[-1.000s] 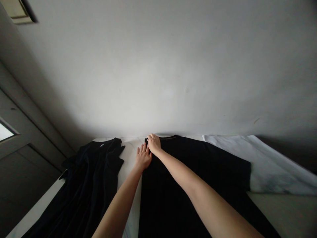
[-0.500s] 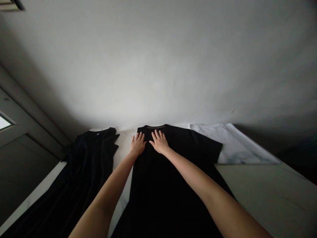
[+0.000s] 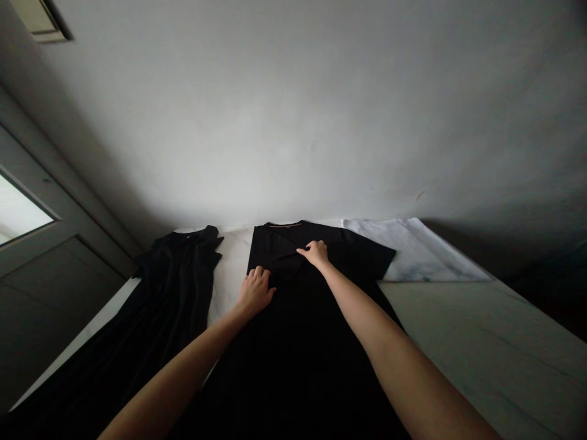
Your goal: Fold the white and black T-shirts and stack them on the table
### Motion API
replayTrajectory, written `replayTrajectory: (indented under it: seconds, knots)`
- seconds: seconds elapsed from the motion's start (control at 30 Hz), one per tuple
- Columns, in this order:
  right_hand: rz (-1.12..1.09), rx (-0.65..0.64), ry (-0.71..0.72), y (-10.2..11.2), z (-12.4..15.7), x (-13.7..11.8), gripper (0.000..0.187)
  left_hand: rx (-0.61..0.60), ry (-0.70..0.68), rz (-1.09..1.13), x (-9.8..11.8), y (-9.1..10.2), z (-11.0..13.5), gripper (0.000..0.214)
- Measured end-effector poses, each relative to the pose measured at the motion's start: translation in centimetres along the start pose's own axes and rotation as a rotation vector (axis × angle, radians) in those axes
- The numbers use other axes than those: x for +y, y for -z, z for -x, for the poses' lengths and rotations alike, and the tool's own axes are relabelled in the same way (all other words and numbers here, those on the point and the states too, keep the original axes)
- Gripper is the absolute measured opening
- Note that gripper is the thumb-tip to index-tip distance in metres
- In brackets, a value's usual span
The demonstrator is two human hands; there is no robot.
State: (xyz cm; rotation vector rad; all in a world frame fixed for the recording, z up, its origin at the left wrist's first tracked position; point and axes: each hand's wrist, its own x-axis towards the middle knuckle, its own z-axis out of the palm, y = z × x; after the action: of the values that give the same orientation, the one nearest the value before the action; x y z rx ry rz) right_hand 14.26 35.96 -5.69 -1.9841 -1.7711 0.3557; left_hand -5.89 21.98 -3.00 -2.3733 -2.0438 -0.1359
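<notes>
Overall: a person works at a marble-veined counter (image 3: 481, 348), with both bare hands on a black T-shirt (image 3: 321, 342).

Garment position: the black T-shirt lies spread on the counter, collar toward the wall and sleeves out to both sides. Its lower part runs off the bottom of the view.

Left hand (image 3: 255, 292): resting at the shirt's left edge below the sleeve, fingers curled down into the cloth. Grip: clenched on a gather of fabric.

Right hand (image 3: 315, 253): on the chest of the shirt, thumb and fingers closed on the cloth. Grip: grasping a pinched fold.

Fold: a triangular flap (image 3: 282, 260) of the shirt lies turned over between the two hands, just below the collar.

Labels and writing: the collar (image 3: 285, 225) shows a thin pale stitched strip — too small and dim to read. No brand can be made out.

Adjacent items: a crumpled black garment (image 3: 177, 287) lies left of the shirt, with a strip of counter between them. A white patch (image 3: 413, 250) touches the right sleeve — cloth or lit counter, cannot say.

Surroundings: a grey wall (image 3: 293, 122) rises beyond the counter; a door with a bright glass pane (image 3: 18, 211) stands at left.
</notes>
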Motion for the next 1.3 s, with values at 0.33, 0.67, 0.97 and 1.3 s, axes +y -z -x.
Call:
replayTrajectory:
  seconds: [0.33,0.67,0.97,1.3]
  knots:
    - [-0.211,0.034,-0.028,-0.2,0.1,-0.8,0.019,-0.129,0.074,-0.053,2.1,0.0,1.5,0.035]
    - [-0.13,-0.009,0.001,-0.2,0.0,-0.2,0.028,0.096,-0.209,-0.133,3.1,-0.3,-1.5,0.044]
    - [0.035,-0.034,0.094,0.1,0.5,-0.2,0.023,0.001,-0.203,0.016,3.1,0.0,-2.6,0.024]
    - [0.196,-0.069,0.512,-1.7,1.3,-3.7,0.045,0.07,-0.101,-0.003,3.4,-0.2,-0.7,0.031]
